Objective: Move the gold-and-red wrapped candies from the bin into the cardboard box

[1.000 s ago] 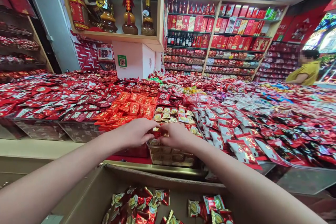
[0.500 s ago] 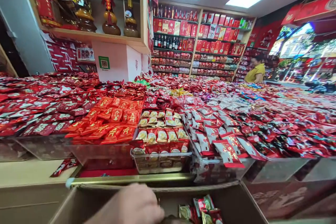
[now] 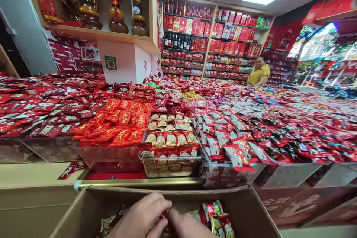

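Observation:
Both hands are inside an open cardboard box [image 3: 252, 208] at the bottom. My left hand [image 3: 142, 215] has its fingers curled, with a bit of a red wrapper showing between thumb and fingers. My right hand [image 3: 189, 225] meets it at the fingertips, blurred, its grip hidden. Small wrapped packets [image 3: 220, 223] in red, gold and green lie in the box right of my hands, and more packets [image 3: 107, 225] lie to the left. Beyond the box's far edge stands a clear bin [image 3: 170, 167] of red and cream packets in rows.
Bins of orange-red packets [image 3: 122, 119] and white-and-red packets [image 3: 240, 152] flank the clear bin. Loose packets [image 3: 71, 169] lie on the counter at left. A person in a yellow top [image 3: 259, 74] is far back. A shelf cabinet [image 3: 100, 37] overhangs at upper left.
My right hand has come into clear view beside my left hand, and their fingertips now meet. Packets at the box's left side now show. The distant person appears further left.

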The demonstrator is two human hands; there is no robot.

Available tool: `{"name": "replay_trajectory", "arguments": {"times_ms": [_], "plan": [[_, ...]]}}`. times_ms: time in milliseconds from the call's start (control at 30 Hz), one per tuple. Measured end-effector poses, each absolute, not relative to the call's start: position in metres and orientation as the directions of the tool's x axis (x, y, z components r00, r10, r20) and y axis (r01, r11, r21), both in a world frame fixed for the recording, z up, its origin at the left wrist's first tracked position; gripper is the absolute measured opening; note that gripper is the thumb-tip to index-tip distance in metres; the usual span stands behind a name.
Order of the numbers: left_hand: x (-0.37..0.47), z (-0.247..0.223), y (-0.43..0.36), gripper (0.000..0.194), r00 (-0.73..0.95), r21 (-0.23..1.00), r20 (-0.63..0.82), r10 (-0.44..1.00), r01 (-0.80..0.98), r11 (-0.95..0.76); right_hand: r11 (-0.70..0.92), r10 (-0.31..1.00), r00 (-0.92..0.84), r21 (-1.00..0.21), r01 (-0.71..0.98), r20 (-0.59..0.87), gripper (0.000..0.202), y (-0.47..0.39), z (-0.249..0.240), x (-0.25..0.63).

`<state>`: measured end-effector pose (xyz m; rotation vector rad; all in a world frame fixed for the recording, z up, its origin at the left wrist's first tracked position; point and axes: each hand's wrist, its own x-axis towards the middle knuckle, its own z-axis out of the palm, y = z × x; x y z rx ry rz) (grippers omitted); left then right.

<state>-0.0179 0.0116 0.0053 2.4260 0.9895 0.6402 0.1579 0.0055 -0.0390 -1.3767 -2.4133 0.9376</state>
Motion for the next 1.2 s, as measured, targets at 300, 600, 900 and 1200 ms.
{"name": "replay_trajectory", "arguments": {"times_ms": [300, 600, 900, 1200], "plan": [[0.020, 0.054, 0.001, 0.038, 0.458, 0.980, -0.198, 0.867, 0.079, 0.182, 0.617, 0.750, -0.474, -0.746, 0.251, 0.461, 0.036, -0.016, 0.034, 0.186], [0.026, 0.048, 0.007, 0.025, 0.401, 0.978, -0.155, 0.903, -0.064, 0.197, -0.044, 0.963, -0.268, -0.991, -0.129, -0.007, 0.025, -0.004, 0.023, 0.194], [0.022, 0.037, -0.003, 0.019, 0.306, 0.966, -0.232, 0.923, -0.037, 0.255, -0.098, 0.959, -0.280, -0.977, -0.190, -0.041, 0.027, -0.011, 0.012, 0.183], [-0.036, 0.111, 0.046, 0.033, 0.285, 0.290, 0.631, 0.722, 0.776, -0.560, 0.615, 0.783, -0.248, -0.649, 0.449, 0.571, 0.012, 0.039, 0.100, 0.198]]}}
